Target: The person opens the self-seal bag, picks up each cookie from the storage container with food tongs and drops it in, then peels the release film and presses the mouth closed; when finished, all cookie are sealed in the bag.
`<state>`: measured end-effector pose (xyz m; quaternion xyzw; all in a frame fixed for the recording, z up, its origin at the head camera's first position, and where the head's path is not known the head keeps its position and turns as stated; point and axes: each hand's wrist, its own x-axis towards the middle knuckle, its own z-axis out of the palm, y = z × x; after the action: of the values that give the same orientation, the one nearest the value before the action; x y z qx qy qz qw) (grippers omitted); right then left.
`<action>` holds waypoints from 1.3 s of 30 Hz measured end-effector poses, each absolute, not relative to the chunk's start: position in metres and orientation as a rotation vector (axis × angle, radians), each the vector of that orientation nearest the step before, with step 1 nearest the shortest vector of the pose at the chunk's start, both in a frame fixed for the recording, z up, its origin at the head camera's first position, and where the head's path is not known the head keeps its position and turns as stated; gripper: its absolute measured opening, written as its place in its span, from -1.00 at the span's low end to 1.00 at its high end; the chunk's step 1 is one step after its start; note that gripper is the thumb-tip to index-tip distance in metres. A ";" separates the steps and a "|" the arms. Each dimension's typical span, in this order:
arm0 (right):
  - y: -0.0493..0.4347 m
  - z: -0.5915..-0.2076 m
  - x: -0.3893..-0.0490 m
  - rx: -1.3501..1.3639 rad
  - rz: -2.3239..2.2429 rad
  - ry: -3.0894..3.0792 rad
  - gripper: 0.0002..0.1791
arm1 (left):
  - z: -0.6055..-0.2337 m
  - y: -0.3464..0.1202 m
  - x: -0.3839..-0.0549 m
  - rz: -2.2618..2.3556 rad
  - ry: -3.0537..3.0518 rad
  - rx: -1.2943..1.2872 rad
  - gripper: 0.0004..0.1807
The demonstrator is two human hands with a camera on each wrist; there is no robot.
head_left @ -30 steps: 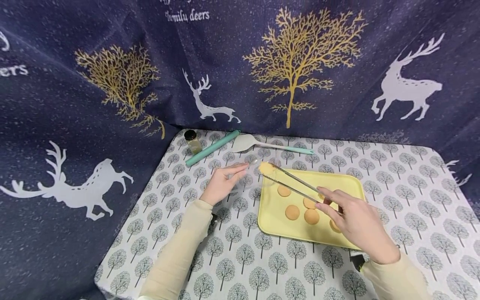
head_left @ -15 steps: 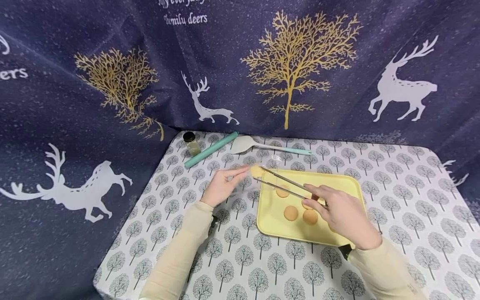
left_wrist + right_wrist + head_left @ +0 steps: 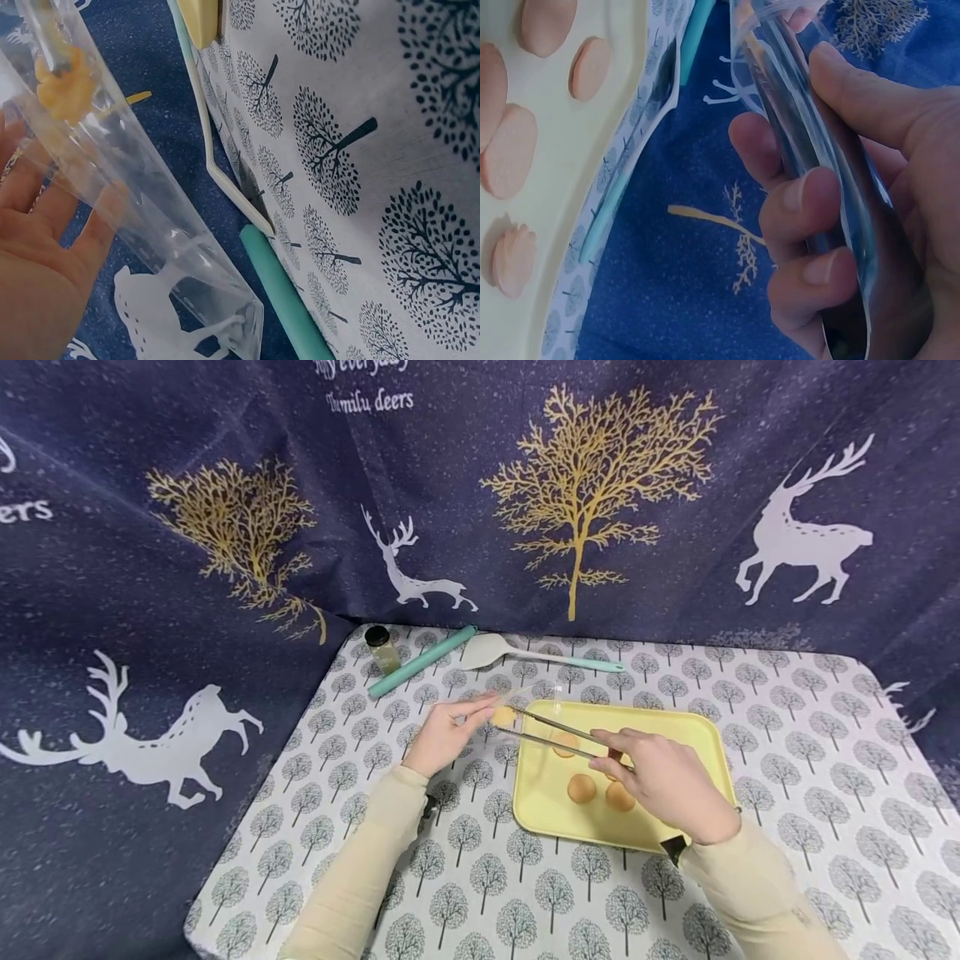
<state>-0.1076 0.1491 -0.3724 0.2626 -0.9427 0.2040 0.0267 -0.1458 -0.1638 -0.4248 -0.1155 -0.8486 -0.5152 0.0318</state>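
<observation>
My right hand (image 3: 660, 772) grips metal tongs (image 3: 558, 724), whose tips hold a small yellow scalloped cookie (image 3: 503, 717). A clear plastic bag (image 3: 180, 225) is held by my left hand (image 3: 442, 735), with its fingers seen through the film in the left wrist view. There, the cookie and tong tips show within the bag, near its upper end. In the right wrist view, fingers curl round the tongs (image 3: 817, 150), and part of the bag surrounds their far end. To the right stands a yellow tray (image 3: 675, 718) with several round cookies (image 3: 582, 788) on it.
Behind the hands lie a white spatula (image 3: 483, 650) with a teal handle and a teal rod (image 3: 423, 662). A black-lidded jar (image 3: 382, 652) stands at the back left corner. A dark blue cloth (image 3: 450, 485) hangs along the table's back edge.
My right hand has moved left and slightly away from the tray's right side, carrying the cookie in the tongs to the left hand's fingertips and the bag. The left hand has barely moved.
</observation>
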 end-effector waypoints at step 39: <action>0.122 -0.384 -0.128 0.963 0.731 -2.953 -0.43 | -0.420 -0.160 -0.135 -1.586 -2.597 -0.294 -0.75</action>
<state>-0.1279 0.1218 -0.3844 0.3016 -0.9252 0.2289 -0.0246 -0.1347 -0.1600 -0.4198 -0.0961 -0.8487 -0.5183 0.0423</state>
